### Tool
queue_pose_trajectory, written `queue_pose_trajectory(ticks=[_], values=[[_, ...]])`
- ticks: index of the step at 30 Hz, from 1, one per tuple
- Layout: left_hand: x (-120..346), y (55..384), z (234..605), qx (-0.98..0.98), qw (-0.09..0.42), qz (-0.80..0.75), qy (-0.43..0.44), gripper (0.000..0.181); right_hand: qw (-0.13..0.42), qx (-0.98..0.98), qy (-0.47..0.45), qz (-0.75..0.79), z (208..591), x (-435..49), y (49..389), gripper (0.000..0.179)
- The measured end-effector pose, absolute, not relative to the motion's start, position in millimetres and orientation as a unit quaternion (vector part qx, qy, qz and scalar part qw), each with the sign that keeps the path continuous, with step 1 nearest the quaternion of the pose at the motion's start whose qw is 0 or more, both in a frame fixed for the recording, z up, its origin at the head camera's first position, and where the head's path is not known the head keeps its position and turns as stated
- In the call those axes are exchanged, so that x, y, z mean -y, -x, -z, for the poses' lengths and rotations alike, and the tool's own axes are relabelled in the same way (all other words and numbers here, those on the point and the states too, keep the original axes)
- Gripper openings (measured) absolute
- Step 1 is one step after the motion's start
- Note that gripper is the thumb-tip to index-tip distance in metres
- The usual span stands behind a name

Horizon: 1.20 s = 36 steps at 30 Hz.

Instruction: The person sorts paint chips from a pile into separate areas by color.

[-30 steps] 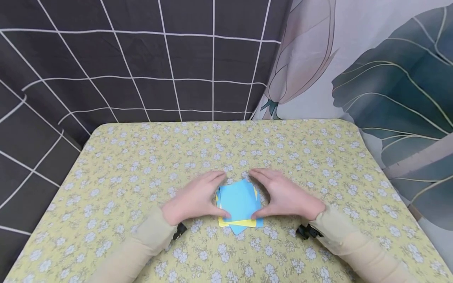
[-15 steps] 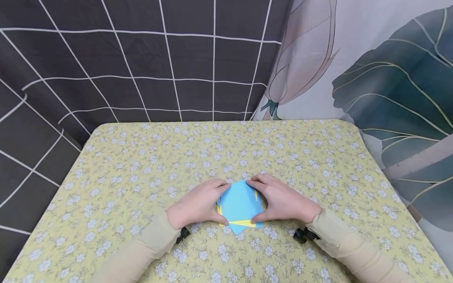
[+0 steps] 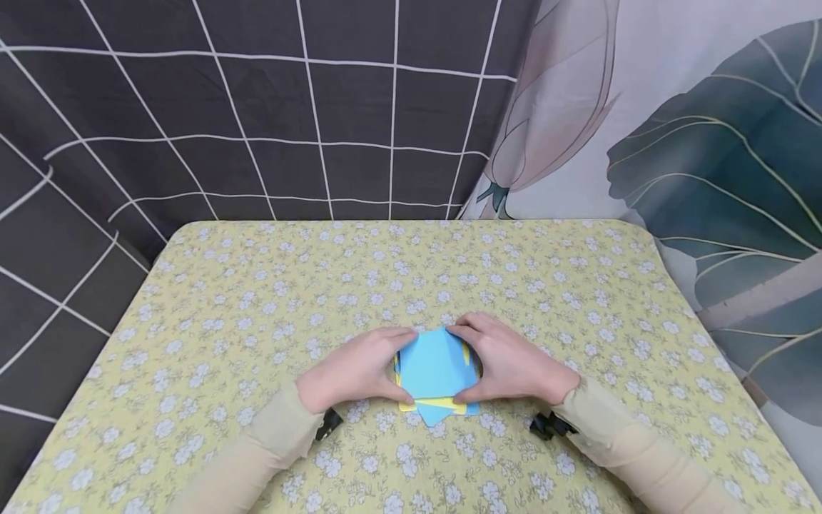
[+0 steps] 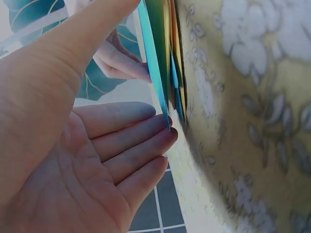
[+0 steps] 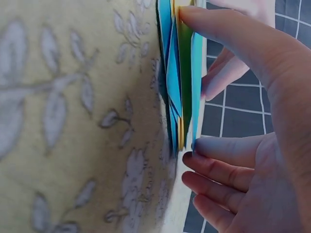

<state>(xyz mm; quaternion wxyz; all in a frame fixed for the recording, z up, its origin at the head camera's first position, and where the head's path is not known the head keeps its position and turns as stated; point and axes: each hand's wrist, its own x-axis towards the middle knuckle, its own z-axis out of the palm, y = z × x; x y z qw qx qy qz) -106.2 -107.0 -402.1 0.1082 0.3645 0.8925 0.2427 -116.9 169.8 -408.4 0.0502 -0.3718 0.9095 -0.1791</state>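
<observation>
A pile of thin blue and yellow square cards lies on the tabletop, fanned at different angles. Uppermost is a blue card (image 3: 435, 365), tilted a little off the pile, with a yellow card (image 3: 442, 402) showing beneath. My left hand (image 3: 362, 368) holds its left side, thumb at the near corner and fingertips at the far one. From the other side, my right hand (image 3: 510, 364) spans the right edge between thumb and index finger. In the right wrist view the top blue card (image 5: 196, 87) stands apart from the lower cards (image 5: 174, 92). My remaining fingers stretch out beyond the edge.
A yellow floral cloth (image 3: 282, 285) covers the table. Behind it hangs a dark curtain (image 3: 257, 107) with a white grid, and a leaf-patterned curtain (image 3: 719, 164) hangs at the right. A black strap (image 3: 552, 425) sits at my right wrist.
Both hands have closed in from beside the pile to the top blue card's edges and corners. In the last half second they have barely moved; the head view has shifted slightly.
</observation>
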Motion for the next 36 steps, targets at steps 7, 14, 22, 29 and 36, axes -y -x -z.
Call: queue_pose_trajectory(ticks=[7, 14, 22, 29, 36], values=[[116.9, 116.9, 396.1, -0.912, 0.085, -0.232, -0.328, 0.114, 0.034, -0.909, 0.364, 0.201, 398.2, -153.2, 137.5, 0.106], [156.3, 154.3, 376.9, -0.925, 0.107, -0.254, -0.261, 0.112, 0.042, -0.909, 0.363, 0.202, 388.9, -100.9, 183.0, 0.108], [212.5, 215.1, 368.5, -0.935, 0.146, -0.258, -0.196, 0.107, 0.06, -0.916, 0.346, 0.194, 394.6, -27.3, 243.5, 0.11], [226.2, 236.1, 380.5, -0.935, 0.184, -0.259, -0.158, 0.105, 0.097, -0.921, 0.333, 0.178, 409.9, -1.7, 267.8, 0.105], [230.0, 240.3, 389.9, -0.932, 0.196, -0.272, -0.135, 0.105, 0.114, -0.924, 0.312, 0.189, 412.2, -0.8, 269.1, 0.107]])
